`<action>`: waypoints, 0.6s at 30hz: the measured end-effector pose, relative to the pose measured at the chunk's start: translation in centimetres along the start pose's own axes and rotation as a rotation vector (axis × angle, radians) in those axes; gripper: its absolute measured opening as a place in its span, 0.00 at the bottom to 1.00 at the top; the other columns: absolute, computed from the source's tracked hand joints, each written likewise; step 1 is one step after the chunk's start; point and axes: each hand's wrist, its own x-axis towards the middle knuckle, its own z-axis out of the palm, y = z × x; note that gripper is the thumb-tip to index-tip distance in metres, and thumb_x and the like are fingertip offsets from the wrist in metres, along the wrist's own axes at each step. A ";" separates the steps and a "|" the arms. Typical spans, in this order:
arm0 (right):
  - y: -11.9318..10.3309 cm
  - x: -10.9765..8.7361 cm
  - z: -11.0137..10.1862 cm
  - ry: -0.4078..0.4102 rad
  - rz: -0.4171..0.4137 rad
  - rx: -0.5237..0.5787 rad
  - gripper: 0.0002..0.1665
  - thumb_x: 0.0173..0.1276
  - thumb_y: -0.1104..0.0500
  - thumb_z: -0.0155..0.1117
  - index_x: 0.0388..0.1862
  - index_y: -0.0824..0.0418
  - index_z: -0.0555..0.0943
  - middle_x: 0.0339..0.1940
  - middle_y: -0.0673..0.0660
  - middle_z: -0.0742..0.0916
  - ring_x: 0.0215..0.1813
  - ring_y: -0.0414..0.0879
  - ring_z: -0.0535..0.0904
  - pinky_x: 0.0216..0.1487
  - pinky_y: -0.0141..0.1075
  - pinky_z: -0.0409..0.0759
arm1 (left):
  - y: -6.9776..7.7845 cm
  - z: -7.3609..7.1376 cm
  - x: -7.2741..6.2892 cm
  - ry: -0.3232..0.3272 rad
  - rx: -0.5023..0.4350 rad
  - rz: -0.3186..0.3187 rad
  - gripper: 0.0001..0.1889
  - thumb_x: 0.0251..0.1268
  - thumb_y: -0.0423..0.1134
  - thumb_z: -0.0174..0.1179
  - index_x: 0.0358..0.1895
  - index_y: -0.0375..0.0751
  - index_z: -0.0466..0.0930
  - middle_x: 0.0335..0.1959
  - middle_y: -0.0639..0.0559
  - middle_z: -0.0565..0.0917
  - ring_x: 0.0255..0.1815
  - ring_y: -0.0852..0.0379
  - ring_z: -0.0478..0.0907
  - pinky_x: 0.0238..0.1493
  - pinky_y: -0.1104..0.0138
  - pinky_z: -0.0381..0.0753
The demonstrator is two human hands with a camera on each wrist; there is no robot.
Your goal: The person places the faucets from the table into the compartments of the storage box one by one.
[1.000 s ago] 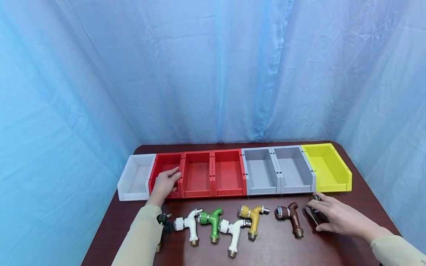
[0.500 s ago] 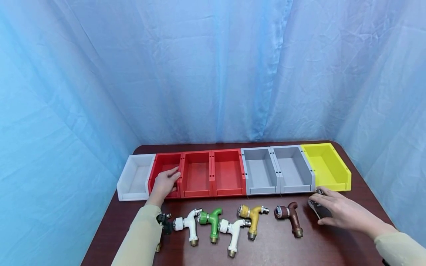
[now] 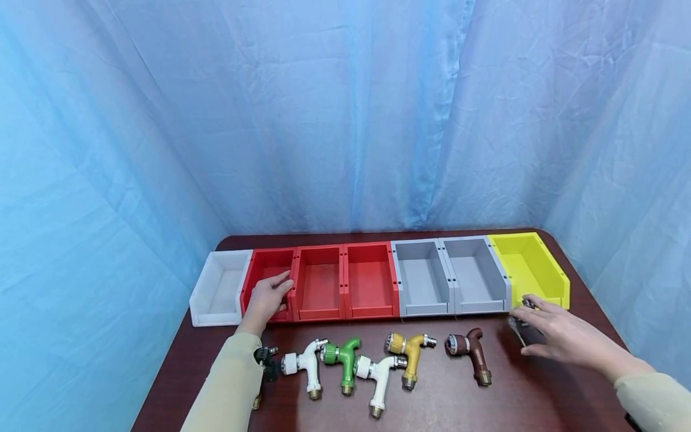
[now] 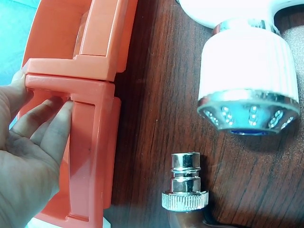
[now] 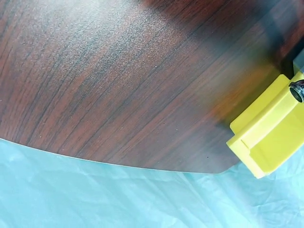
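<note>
My left hand (image 3: 267,302) pinches the side wall of the leftmost red bin (image 3: 270,259), where it meets the neighbouring red bin. In the left wrist view the thumb lies on one side of that wall and the fingers (image 4: 57,130) reach inside the bin. At the right, my right hand (image 3: 569,336) holds a tap (image 3: 518,327) just before the front of the yellow bin (image 3: 531,273). Most of this tap is hidden by the hand; a shiny metal part shows. The right wrist view catches its chrome spout tip (image 5: 297,91) over the yellow bin's edge.
A white bin (image 3: 218,288), more red bins (image 3: 321,315) and grey bins (image 3: 426,309) complete the row. In front lie a brown tap (image 3: 475,354), yellow tap (image 3: 412,360), green tap (image 3: 345,360), white taps (image 3: 380,384) and a black-handled tap (image 3: 266,355) partly under the left sleeve.
My right hand has moved a little right and away from me with the tap, off the spot beside the brown tap toward the yellow bin. My left hand has stayed put.
</note>
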 end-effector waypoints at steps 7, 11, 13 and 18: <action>0.7 -0.4 -0.2 0.016 0.012 -0.006 0.47 0.46 0.29 0.78 0.56 0.59 0.84 0.47 0.55 0.90 0.54 0.62 0.80 0.74 0.17 0.43 | 0.0 0.0 0.1 -0.002 -0.004 -0.008 0.33 0.74 0.49 0.62 0.79 0.55 0.63 0.73 0.42 0.73 0.64 0.39 0.77 0.54 0.55 0.86; 1.0 -0.4 -0.4 0.017 0.022 0.001 0.46 0.49 0.28 0.76 0.56 0.59 0.84 0.48 0.55 0.90 0.55 0.63 0.80 0.74 0.17 0.44 | 0.0 0.0 0.0 -0.003 -0.002 -0.002 0.34 0.74 0.49 0.62 0.79 0.54 0.63 0.72 0.42 0.73 0.64 0.38 0.77 0.54 0.54 0.86; 1.2 -0.4 -0.4 0.017 0.028 -0.001 0.46 0.49 0.28 0.76 0.56 0.60 0.84 0.48 0.55 0.90 0.55 0.64 0.80 0.74 0.17 0.43 | 0.0 0.0 0.1 -0.002 -0.003 -0.005 0.34 0.73 0.49 0.63 0.79 0.55 0.63 0.72 0.42 0.73 0.64 0.39 0.77 0.54 0.55 0.86; 1.7 -0.1 -0.7 0.009 0.045 -0.003 0.46 0.40 0.35 0.84 0.55 0.60 0.84 0.47 0.55 0.90 0.54 0.65 0.80 0.72 0.16 0.42 | -0.1 -0.1 0.1 -0.003 -0.001 -0.001 0.34 0.73 0.49 0.63 0.80 0.55 0.63 0.73 0.42 0.72 0.64 0.39 0.77 0.54 0.55 0.86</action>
